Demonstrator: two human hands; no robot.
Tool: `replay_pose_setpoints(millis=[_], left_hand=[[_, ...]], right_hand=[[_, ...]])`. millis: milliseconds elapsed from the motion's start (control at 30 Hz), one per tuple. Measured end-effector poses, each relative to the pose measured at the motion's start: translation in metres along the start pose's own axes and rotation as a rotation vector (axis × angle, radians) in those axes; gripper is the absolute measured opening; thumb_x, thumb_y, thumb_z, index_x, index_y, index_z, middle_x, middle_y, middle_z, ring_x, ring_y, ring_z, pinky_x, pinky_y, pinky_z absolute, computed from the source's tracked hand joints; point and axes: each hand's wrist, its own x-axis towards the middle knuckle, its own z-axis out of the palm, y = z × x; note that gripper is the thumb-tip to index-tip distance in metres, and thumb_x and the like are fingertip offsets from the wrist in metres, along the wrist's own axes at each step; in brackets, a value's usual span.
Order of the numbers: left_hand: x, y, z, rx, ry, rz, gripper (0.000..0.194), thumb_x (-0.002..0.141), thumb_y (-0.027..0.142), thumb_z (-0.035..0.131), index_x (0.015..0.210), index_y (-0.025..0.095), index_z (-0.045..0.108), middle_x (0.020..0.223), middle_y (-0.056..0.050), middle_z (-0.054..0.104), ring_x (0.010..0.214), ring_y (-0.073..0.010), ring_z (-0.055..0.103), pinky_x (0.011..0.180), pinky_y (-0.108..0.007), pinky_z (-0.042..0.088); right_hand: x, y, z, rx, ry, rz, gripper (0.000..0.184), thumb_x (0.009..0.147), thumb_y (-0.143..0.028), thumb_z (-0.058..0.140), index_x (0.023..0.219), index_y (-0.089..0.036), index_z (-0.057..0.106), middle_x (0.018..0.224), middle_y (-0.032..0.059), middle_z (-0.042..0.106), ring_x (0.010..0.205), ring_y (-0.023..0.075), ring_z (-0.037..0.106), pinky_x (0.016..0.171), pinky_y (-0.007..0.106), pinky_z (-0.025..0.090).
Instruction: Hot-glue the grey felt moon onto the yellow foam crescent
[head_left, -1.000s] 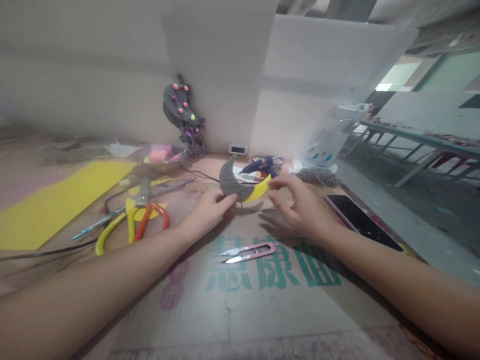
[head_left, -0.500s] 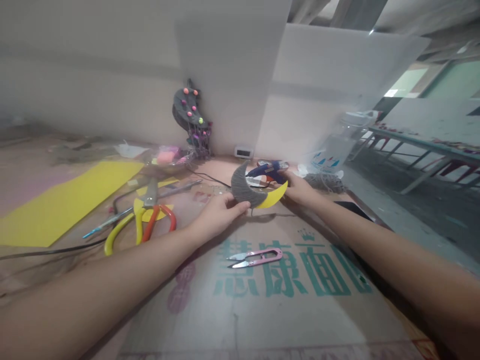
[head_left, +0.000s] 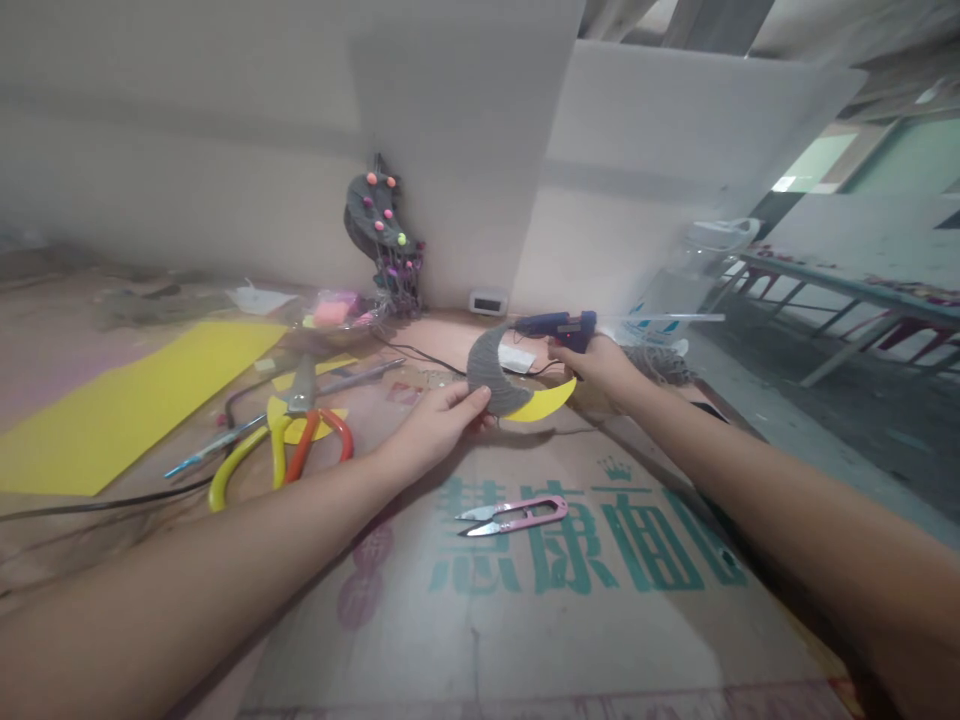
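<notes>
My left hand (head_left: 439, 425) pinches a yellow crescent (head_left: 504, 382) that is mostly wrapped in grey yarn, with its bare yellow tip pointing right. My right hand (head_left: 596, 368) is closed round the grip of a blue glue gun (head_left: 556, 325), lifted just behind the crescent with its nozzle pointing left. A clear glue stick (head_left: 660, 319) pokes out of the gun's back.
Pink thread snips (head_left: 514, 514) lie on the printed cardboard (head_left: 570, 620) near me. Yellow-and-orange scissors (head_left: 289, 430) and a yellow sheet (head_left: 127, 400) are at the left. A finished beaded grey crescent (head_left: 379, 225) leans in the corner. A grey yarn bundle (head_left: 652, 362) and a clear jug (head_left: 686, 265) are at the right.
My right hand left the crescent's yellow tip, reached back to the glue gun on the table, and now holds it lifted. My left hand kept the crescent nearly still.
</notes>
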Motion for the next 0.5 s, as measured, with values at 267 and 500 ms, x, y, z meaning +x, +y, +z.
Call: replay_pose_setpoints(millis=[267, 500], left_hand=[[-0.001, 0.005, -0.002, 0.063, 0.091, -0.038, 0.037, 0.080, 0.050, 0.056, 0.071, 0.014, 0.062, 0.072, -0.004, 0.065, 0.065, -0.0143, 0.055, 0.063, -0.026, 0.041], [-0.001, 0.006, -0.001, 0.170, 0.054, -0.023, 0.033, 0.080, 0.044, 0.054, 0.064, 0.016, 0.057, 0.062, 0.001, 0.057, 0.062, -0.0139, 0.052, 0.060, -0.026, 0.038]], right_hand=[[-0.050, -0.022, -0.023, 0.080, 0.037, -0.085, 0.023, 0.084, -0.033, 0.056, 0.096, -0.018, 0.069, 0.089, 0.0066, 0.072, 0.069, 0.0170, 0.066, 0.063, 0.028, 0.050], [-0.027, -0.019, -0.011, -0.168, -0.034, -0.106, 0.030, 0.083, -0.043, 0.058, 0.070, -0.019, 0.071, 0.081, 0.0072, 0.074, 0.085, 0.0265, 0.067, 0.083, 0.038, 0.050]])
